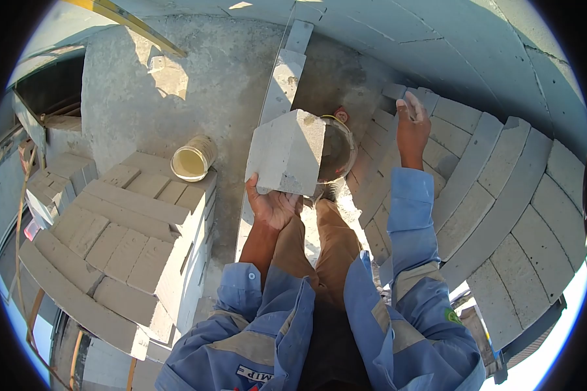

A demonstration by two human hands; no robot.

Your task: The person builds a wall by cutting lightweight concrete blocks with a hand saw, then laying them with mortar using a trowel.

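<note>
A pale grey concrete block (pixel 284 150) rests on my left hand (pixel 274 207), whose palm and fingers support its lower end in front of my knees. The block is tilted, with one rough face turned to the right. My right hand (pixel 412 124) is raised apart from it, over the right-hand stack of blocks (pixel 460 169). Its fingers point up and are slightly apart, with nothing in them. Partly hidden behind the held block stands a round bucket (pixel 338 148) with dark grey contents. Beyond it runs a low row of blocks (pixel 287 78) on the floor.
On the left, a stack of blocks (pixel 127 247) carries a cream bucket (pixel 194 159) at its far corner. A yellow bar (pixel 127 25) slants in at the top left. A block wall (pixel 430 49) rises behind the right stack. The floor (pixel 169 85) is bare concrete.
</note>
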